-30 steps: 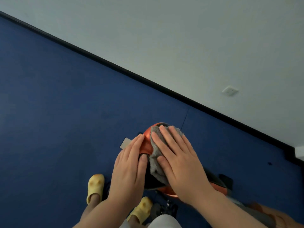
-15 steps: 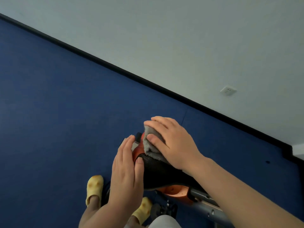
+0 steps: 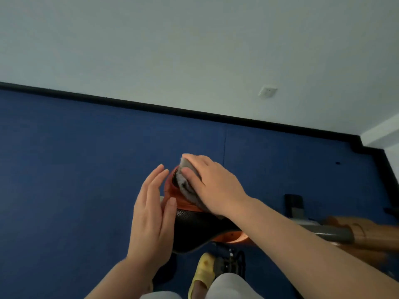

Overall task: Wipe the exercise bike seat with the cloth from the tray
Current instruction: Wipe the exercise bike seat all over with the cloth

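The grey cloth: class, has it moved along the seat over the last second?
Yes. The grey cloth, under the right hand, has slid from the middle of the seat to its orange far end, baring the black mesh.

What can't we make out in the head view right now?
- Most of the grey cloth: under the right hand.
- Seat left edge: behind the left hand.
- Bike frame, right: blurred, cut by the edge.
- Tray: not in view.
- Wall socket: too small for detail.
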`<state>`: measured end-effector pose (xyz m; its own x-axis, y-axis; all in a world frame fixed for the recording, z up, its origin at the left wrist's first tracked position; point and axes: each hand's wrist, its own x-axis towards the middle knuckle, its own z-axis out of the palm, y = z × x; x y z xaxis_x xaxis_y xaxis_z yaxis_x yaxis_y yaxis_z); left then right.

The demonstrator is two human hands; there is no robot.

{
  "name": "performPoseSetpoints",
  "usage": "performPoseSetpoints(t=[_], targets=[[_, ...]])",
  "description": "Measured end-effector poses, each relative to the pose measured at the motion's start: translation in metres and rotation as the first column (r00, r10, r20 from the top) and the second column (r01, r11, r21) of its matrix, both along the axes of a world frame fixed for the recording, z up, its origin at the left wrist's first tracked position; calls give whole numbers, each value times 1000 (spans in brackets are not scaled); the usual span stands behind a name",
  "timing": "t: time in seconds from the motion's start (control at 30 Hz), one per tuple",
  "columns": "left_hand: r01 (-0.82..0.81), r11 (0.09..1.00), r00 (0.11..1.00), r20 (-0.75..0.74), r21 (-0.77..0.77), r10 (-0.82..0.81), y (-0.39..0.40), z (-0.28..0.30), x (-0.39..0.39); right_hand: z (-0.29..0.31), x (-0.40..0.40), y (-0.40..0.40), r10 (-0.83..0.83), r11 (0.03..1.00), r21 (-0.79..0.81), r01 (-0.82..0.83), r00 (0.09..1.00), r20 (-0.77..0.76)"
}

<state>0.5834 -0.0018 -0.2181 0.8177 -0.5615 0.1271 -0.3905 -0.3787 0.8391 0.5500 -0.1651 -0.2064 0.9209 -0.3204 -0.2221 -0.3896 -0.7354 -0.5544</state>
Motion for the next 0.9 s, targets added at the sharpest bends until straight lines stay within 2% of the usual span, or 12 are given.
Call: performPoseSetpoints(t=[0.13, 0.27, 0.37, 0.47, 0.6, 0.73, 0.77, 0.83, 0.9], targets=[[119, 992, 993, 17, 40, -120, -11, 7, 13, -2, -48, -9, -25, 995, -94, 18, 997, -66], [219, 974, 976, 7, 58, -220, -18, 7, 18, -1, -28, 0, -161, 985, -74, 153, 978, -132], [241, 969, 971, -9, 50, -240, -20, 4, 19, -3, -7, 14, -278, 958, -84, 273, 960, -44], [316, 944, 947, 31, 97, -320, -19, 2, 21, -3, -22, 23, -342, 916, -203, 345, 938, 49], [412, 892, 897, 89, 188, -433, -21, 3, 27, 2, -63, 22, -385, 867, -346, 357, 923, -13], [465, 853, 852, 141, 238, -504, -23, 4, 30, 0, -37, 18, -529, 790, -396, 467, 847, -58], [471, 851, 850, 139, 233, -508, -23, 2, 30, -3, -27, 23, -561, 767, -399, 502, 827, -38], [480, 854, 853, 121, 203, -508, -21, -1, 32, -9, -23, 44, -584, 730, -368, 576, 805, 102], [489, 854, 853, 108, 179, -511, -21, -2, 33, -11, -37, 61, -559, 750, -296, 591, 806, 195]])
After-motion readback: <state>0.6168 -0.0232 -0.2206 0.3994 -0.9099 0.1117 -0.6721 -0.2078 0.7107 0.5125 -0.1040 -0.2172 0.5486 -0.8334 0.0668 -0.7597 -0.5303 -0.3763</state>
